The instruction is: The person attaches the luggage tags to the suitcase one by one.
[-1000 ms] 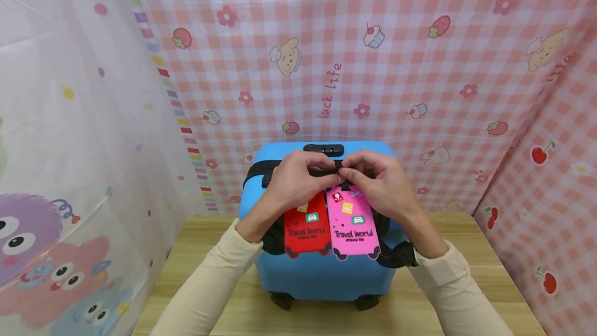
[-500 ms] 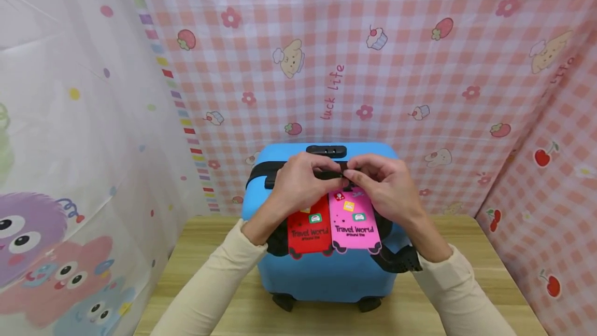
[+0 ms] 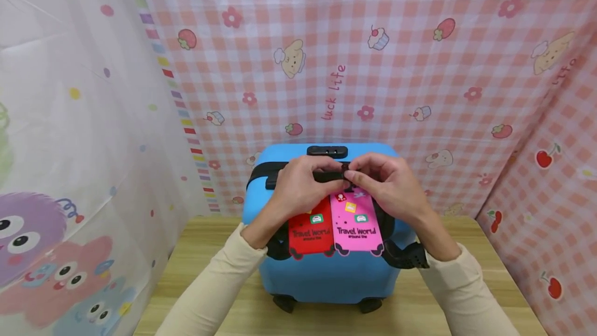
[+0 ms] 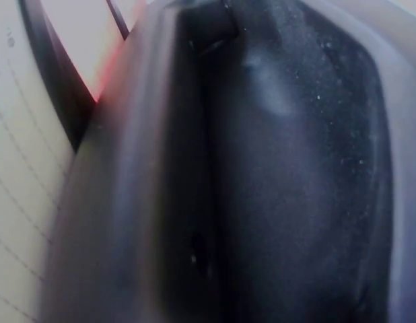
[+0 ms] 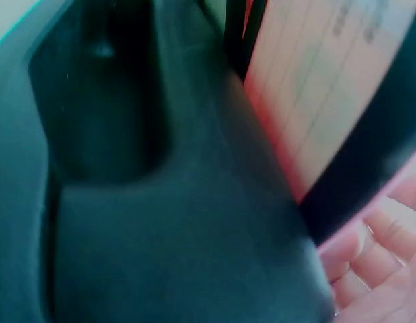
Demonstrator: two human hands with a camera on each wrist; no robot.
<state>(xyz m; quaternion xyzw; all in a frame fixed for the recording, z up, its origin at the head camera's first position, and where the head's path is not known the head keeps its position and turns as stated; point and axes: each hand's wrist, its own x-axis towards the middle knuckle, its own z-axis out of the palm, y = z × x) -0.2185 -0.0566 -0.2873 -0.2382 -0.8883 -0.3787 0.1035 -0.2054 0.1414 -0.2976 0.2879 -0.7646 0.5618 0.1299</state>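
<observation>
A blue suitcase [image 3: 326, 279] stands upright, with a black carry handle [image 3: 328, 176] on top. From the handle hang a red luggage tag [image 3: 310, 237] and a pink luggage tag [image 3: 359, 240], side by side over the suitcase's front. My left hand [image 3: 298, 188] pinches at the handle's middle, by the pink tag's black strap [image 3: 345, 168]. Thumb and forefinger of my right hand [image 3: 396, 188] pinch that strap from the other side. In the right wrist view, a lined card [image 5: 316, 87] shows in a tag's back, near curled fingers [image 5: 390, 235].
Behind the handle, a black band [image 3: 263, 170] crosses the suitcase, below a black combination lock [image 3: 327, 151]. The suitcase rests on a wooden table [image 3: 205, 268]. A pink checked curtain [image 3: 261, 56] hangs close behind, and a white printed curtain [image 3: 116, 170] to the left.
The fingertips have parted slightly, and a bit of black strap now shows upright between them. Both hands stay at the handle; the head view has shifted a little.
</observation>
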